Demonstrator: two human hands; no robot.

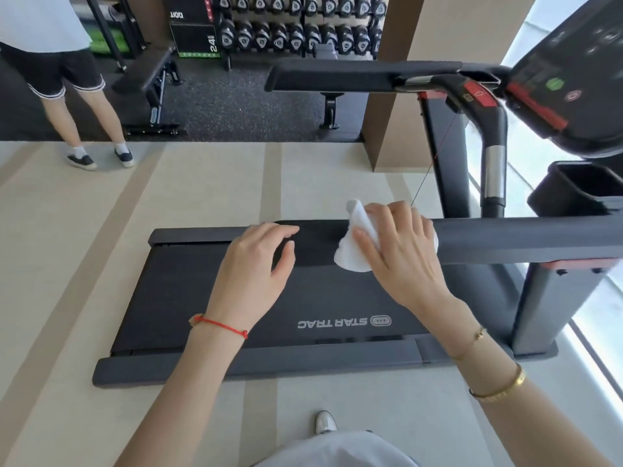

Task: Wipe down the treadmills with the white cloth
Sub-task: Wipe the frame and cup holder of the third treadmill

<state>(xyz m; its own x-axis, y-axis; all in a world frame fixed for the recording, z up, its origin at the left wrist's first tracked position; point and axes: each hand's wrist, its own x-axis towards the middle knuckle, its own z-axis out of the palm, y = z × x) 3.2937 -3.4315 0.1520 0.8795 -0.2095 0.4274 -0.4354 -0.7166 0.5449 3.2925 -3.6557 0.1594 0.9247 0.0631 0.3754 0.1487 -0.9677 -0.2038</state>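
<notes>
The right hand [401, 244] is pressing the white cloth [354, 241] onto the near handrail [526, 239] of the treadmill [303, 298], fingers spread fairly wide and flat over the fabric w/ the thumb down at the cloth's lower edge — the cloth is bunched, one corner sticking up at about 11 o'clock from the hand, the rest hanging below the rail at about 8 o'clock. The left hand [259, 264] is sitting just beside it at 9 o'clock, resting over the rail's free end, fingers loosely curled and a little apart, holding nothing that can be made out. A red string bracelet [220, 326] is circling the left wrist; a thin gold chain [472, 342] and a gold bangle [499, 387] are showing on the right forearm. Below both hands the black belt [188, 298] is lying flat, its STAR TRAC logo [344, 321] reading upside down from this view. The far handrail [354, 74] is running across at 12 o'clock, and the console [573, 72] w/ a green button is hanging at 2 o'clock. A dumbbell rack [300, 25] is standing along the back at 12 o'clock, a bench [148, 79] near it — at 10 o'clock another person [64, 72] in dark shorts is standing well apart on the pale floor [84, 230]. A shoe [325, 423] is showing at 6 o'clock.
</notes>
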